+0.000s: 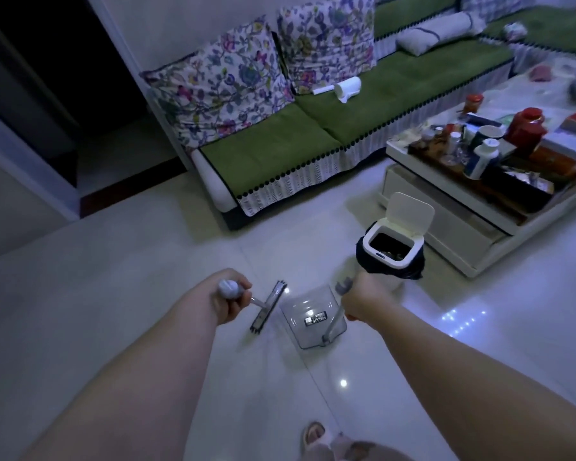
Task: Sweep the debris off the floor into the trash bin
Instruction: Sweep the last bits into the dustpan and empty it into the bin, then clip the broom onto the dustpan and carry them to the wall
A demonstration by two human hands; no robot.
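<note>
1. Nearest: a slippered foot (313,434) on the floor tiles (113,294), well behind both sets of fingers and between the forearms.
2. Left hand (228,299): fingers curled tight round the capped top end of the broom handle (228,288). The broom head (268,306) is just past those fingers, low at the floor.
3. Right hand (359,299): fingers wrapped round the dustpan handle (333,322). The dustpan (313,319) sits below and inboard of those fingers, between the two hands. It is near the broom head but not touching it.
4. Step, my read: collection phase, with broom and pan lined up facing each other.
5. Next move probably needs a short stroke of the broom head toward the pan, with the pan mouth held flat to the tile. After that, lift it level and carry it to the bin.
6. Trash bin (393,247): just beyond the right fingers, slightly outboard. Its lid (409,211) is up, it has a dark liner, and some contents are visible inside. The tip-in path looks short.
7. Hard to make out:
   - Light is dim and I can't pick out loose debris on the tiles.
   - The dark-and-white patch (315,318) in the pan could be a label or rubbish; can't tell which.
   - Can't tell whether the pan edge touches the floor.
   - Right fingertips are hidden behind the hand.
8. Farther out: a coffee table (446,207) beyond the bin, crowded with jars and bottles and cut off at the right edge. The sofa (280,141) is farthest from both hands.
</note>
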